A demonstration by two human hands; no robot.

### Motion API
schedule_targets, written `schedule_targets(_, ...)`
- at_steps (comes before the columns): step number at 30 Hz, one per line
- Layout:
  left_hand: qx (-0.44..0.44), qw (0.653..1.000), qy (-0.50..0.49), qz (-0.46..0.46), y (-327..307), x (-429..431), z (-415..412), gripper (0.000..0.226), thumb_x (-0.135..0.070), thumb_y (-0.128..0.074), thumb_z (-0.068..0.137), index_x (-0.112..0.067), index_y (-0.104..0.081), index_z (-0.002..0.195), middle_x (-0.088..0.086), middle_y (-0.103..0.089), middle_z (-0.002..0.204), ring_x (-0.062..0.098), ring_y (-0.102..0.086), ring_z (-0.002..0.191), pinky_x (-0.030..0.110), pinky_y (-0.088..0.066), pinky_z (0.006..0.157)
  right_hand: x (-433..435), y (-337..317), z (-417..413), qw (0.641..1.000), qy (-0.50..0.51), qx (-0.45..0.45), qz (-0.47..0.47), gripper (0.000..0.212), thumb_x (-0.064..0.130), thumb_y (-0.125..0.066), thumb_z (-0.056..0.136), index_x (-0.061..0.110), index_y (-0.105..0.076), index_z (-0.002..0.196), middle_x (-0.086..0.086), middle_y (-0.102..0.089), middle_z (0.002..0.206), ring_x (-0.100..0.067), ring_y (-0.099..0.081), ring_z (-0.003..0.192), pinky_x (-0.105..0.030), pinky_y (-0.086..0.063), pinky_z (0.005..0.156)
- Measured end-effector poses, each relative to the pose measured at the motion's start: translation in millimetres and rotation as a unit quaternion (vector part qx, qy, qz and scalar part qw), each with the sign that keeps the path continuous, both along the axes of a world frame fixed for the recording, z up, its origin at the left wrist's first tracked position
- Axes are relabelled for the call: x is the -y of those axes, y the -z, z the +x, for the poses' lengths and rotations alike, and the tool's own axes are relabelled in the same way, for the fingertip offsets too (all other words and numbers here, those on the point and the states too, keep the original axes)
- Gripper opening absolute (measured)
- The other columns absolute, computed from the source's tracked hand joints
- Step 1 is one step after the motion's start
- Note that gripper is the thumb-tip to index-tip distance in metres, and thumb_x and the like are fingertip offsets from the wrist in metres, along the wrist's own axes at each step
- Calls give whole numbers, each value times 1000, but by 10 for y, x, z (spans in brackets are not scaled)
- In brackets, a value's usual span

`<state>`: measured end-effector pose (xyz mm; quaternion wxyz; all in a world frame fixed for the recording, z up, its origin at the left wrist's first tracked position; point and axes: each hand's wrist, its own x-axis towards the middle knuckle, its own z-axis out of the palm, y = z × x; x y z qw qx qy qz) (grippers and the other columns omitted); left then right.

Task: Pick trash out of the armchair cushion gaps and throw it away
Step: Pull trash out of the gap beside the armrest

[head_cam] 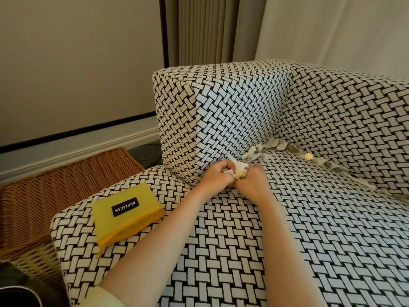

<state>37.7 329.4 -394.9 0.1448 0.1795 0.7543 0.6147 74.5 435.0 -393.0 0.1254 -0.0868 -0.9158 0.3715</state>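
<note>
Both hands, left [218,173] and right [251,181], grip crumpled trash [238,170] pulled from the armchair [309,218] gap; next, gather the far scraps [294,149].

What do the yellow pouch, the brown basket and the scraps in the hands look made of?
Yellow pouch: thin matte fabric or mesh, likely; sewn label, zip edge. Basket: wicker or rattan, faint sheen; interlaced strands. Scraps: crumpled printed paper or wrapper, apparently; torn, creased edges.
</note>
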Motion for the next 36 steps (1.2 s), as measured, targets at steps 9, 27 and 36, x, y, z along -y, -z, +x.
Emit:
schedule_targets(9, 168, 952, -39, 253, -89, -36, 229, 10, -24, -49, 74, -14, -48, 76, -1, -49, 69, 13, -41, 64, 25, -33, 55, 157, -23, 36, 981, 37, -47, -186, 9, 7, -59, 82, 14, -55, 77, -3, -60, 69, -18, -57, 62, -29, -49, 60)
schedule_targets(27, 246, 915, -159, 277, -325, 508, 441, 43, -8, -64, 83, -11, -46, 122, 8, -58, 97, 15, -59, 74, 25, -56, 58, 542, -200, 414, 971, -157, 36, -178, 55, 22, -64, 81, 21, -38, 129, 8, -46, 125, -13, -43, 121, -34, -32, 104)
schedule_targets(36, 234, 916, -211, 250, -268, 747, 426, 56, 3, -54, 84, -12, -36, 134, 11, -51, 104, 14, -52, 71, 26, -49, 57, 240, -37, 432, 989, 27, 147, -13, 54, 23, -69, 76, 16, -51, 126, -8, -45, 127, -23, -48, 113, -37, -46, 94)
